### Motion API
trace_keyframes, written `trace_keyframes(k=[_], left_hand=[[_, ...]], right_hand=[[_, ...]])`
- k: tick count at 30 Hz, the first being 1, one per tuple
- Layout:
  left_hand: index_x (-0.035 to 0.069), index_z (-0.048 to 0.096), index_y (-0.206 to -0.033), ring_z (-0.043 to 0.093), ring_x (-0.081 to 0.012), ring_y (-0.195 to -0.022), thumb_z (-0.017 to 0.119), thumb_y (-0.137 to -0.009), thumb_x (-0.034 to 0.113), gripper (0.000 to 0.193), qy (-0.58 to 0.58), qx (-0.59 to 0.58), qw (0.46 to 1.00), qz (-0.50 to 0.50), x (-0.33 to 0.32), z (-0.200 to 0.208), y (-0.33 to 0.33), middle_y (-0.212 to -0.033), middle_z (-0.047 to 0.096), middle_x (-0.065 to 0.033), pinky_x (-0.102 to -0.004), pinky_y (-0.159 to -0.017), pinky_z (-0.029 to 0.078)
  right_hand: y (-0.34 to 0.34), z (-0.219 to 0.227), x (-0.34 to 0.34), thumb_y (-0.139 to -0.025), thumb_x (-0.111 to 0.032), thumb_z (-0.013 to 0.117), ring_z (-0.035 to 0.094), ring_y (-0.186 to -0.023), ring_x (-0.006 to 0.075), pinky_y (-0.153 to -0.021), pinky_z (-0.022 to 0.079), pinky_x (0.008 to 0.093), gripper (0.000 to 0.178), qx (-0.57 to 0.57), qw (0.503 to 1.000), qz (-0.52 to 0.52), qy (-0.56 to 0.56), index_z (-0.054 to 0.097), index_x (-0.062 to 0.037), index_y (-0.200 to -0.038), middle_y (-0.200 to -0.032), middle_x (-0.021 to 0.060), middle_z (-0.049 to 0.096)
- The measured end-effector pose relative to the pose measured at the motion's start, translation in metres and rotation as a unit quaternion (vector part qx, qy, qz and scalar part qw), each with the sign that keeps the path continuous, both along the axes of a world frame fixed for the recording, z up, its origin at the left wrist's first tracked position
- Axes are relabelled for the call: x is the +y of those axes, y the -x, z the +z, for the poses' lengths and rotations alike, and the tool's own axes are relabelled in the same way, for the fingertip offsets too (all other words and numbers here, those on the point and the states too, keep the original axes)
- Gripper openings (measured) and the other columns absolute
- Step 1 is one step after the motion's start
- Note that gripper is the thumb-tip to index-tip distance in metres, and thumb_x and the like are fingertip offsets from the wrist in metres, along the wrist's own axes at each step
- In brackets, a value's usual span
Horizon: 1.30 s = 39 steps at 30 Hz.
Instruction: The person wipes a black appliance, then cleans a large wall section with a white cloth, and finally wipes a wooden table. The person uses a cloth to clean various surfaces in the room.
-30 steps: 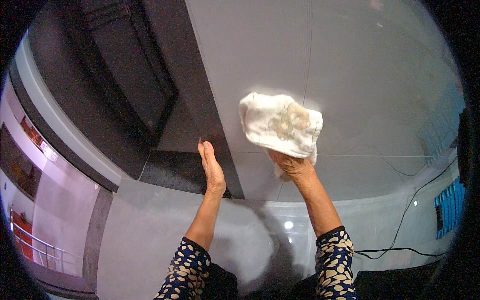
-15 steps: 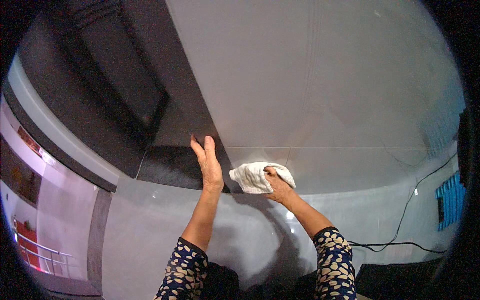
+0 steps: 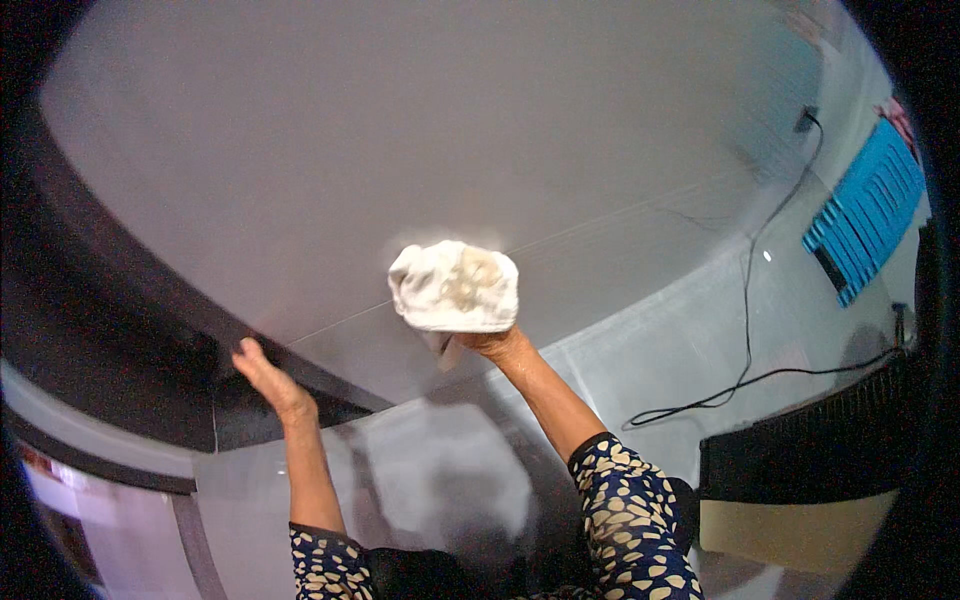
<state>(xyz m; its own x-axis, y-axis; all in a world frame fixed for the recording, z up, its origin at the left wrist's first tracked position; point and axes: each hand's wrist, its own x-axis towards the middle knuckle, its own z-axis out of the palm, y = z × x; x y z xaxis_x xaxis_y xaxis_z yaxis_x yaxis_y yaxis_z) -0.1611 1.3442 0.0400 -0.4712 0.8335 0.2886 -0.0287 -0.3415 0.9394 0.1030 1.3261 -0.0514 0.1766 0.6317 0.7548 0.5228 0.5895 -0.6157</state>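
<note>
My right hand [image 3: 492, 343] presses a crumpled white cloth [image 3: 455, 287], stained yellowish in the middle, flat against a large pale grey wall panel [image 3: 430, 130]. Only the heel of that hand and the wrist show below the cloth. My left hand [image 3: 268, 380] rests with fingers together against the dark edge [image 3: 300, 365] where the panel meets a black section, holding nothing. Both forearms come up from the lower edge in dark sleeves with a pale spotted pattern.
A black cable [image 3: 745, 300] runs down the wall and along the floor at right. A blue slatted object [image 3: 865, 215] hangs at the far right. A dark box with a tan front [image 3: 800, 500] stands at lower right. Glossy pale floor [image 3: 450, 480] lies below.
My right hand has carried the cloth down the panel and back up to the right. The view has swung right, and the left hand stays at the dark edge.
</note>
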Motion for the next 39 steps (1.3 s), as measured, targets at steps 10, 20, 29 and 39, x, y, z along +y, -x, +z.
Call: trace_keyframes(k=[10, 20, 29, 39], left_hand=[[0.001, 0.025, -0.134, 0.037, -0.0265, -0.117, 0.046, -0.086, 0.046, 0.069, -0.017, -0.040, 0.998, 0.047, 0.025, 0.021, 0.041, -0.132, 0.035, -0.0133, -0.0395, -0.100, 0.029], [0.003, 0.015, -0.137, 0.033, -0.0322, -0.122, 0.035, -0.087, 0.057, 0.076, 0.023, 0.015, 0.996, 0.088, 0.026, 0.059, 0.064, -0.137, 0.025, -0.0186, -0.0449, -0.101, 0.029], [0.003, 0.000, -0.140, 0.026, -0.0314, -0.128, 0.036, -0.086, 0.059, 0.086, 0.057, 0.034, 0.996, 0.056, 0.029, 0.052, 0.043, -0.143, 0.015, -0.0177, -0.0417, -0.104, 0.024], [-0.003, 0.029, -0.131, 0.042, -0.0278, -0.111, 0.039, -0.090, 0.048, 0.066, -0.014, 0.038, 0.997, 0.062, 0.033, -0.002, 0.024, -0.127, 0.039, -0.0162, -0.0382, -0.096, 0.033]], right_hand=[[-0.060, 0.055, -0.018, -0.076, -0.026, 0.053, 0.047, -0.104, 0.0361, -0.089, 0.034, 0.0499, 0.035, -0.190, 0.899, -0.393, 0.023, 0.057, -0.0123, -0.108, -0.110, 0.0160, 0.052], [-0.145, -0.023, -0.006, -0.085, -0.011, 0.052, 0.042, -0.112, 0.0304, -0.096, 0.033, 0.0399, 0.049, 0.336, 0.849, -0.408, -0.010, 0.031, 0.0002, -0.128, -0.122, 0.0185, 0.041], [-0.097, 0.036, -0.014, -0.087, -0.007, 0.038, 0.024, -0.127, 0.0360, -0.104, 0.021, 0.0442, 0.051, 0.423, 0.817, -0.386, 0.061, 0.022, -0.0020, -0.135, -0.136, 0.0242, 0.021], [-0.012, 0.016, -0.011, -0.078, -0.019, 0.056, 0.025, -0.128, 0.0379, -0.104, 0.013, 0.0546, 0.045, -0.137, 0.928, -0.345, -0.031, 0.051, -0.0068, -0.121, -0.134, 0.0205, 0.035]])
